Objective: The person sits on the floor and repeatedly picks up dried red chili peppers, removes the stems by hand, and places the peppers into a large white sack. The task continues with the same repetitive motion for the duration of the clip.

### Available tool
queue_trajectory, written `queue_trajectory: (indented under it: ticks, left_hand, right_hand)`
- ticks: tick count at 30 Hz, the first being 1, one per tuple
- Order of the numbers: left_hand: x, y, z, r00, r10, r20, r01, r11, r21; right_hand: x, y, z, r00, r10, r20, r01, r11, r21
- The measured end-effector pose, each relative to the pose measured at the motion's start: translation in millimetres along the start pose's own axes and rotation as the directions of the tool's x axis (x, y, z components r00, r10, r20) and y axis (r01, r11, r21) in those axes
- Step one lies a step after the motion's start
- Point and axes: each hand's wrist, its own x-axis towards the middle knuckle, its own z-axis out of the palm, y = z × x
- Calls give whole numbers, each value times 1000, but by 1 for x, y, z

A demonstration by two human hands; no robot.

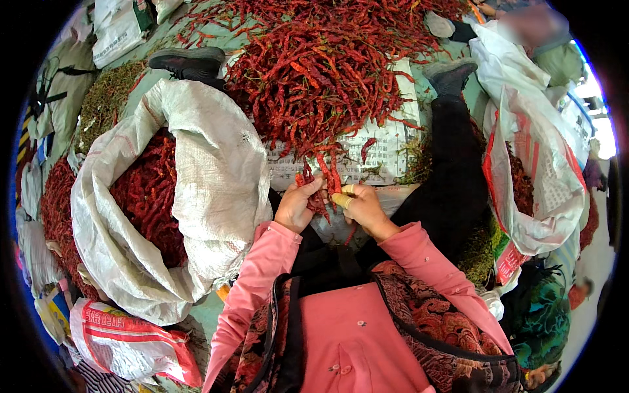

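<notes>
Between my outstretched legs lies a large heap of dried red chili peppers (314, 83), spread partly over a flattened white woven sack (339, 167) that bears writing. My left hand (298, 202) grips several dried chilies (314, 199) that hang past its fingers. Close beside it, my right hand (362, 205), with yellow tape on thumb and finger, pinches one long red chili (333, 174). The fingertips of both hands nearly meet just in front of the heap's near edge. A few loose chilies and stem bits lie on the sack beyond them.
At my left stands an open white woven sack (221, 162) holding red chilies (147, 196). An open red-and-white sack (550, 216) with chilies is on the right. Piles of greenish stems (110, 98) lie on the floor. Another person (535, 29) sits at the upper right.
</notes>
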Motion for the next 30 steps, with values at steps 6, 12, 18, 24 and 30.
queue_trajectory:
  ticks: [6, 12, 18, 24, 30]
  left_hand:
    - [-2, 4, 6, 995, 87, 39, -88, 996, 13]
    - [-1, 4, -1, 994, 101, -29, -99, 994, 49]
    - [-11, 10, 18, 993, 112, 40, -115, 992, 61]
    - [-24, 13, 24, 980, 130, 149, -164, 956, 244]
    - [-29, 12, 30, 946, 37, 322, -181, 884, 432]
  right_hand:
    - [-2, 19, 10, 878, -461, 131, 467, 762, -449]
    - [12, 4, -18, 853, -353, 384, 512, 706, -489]
    - [27, -31, -12, 781, -620, -69, 576, 760, -301]
    - [33, -44, -16, 792, -584, -181, 562, 812, -160]
    - [15, -69, -26, 958, -198, 207, 181, 979, 97]
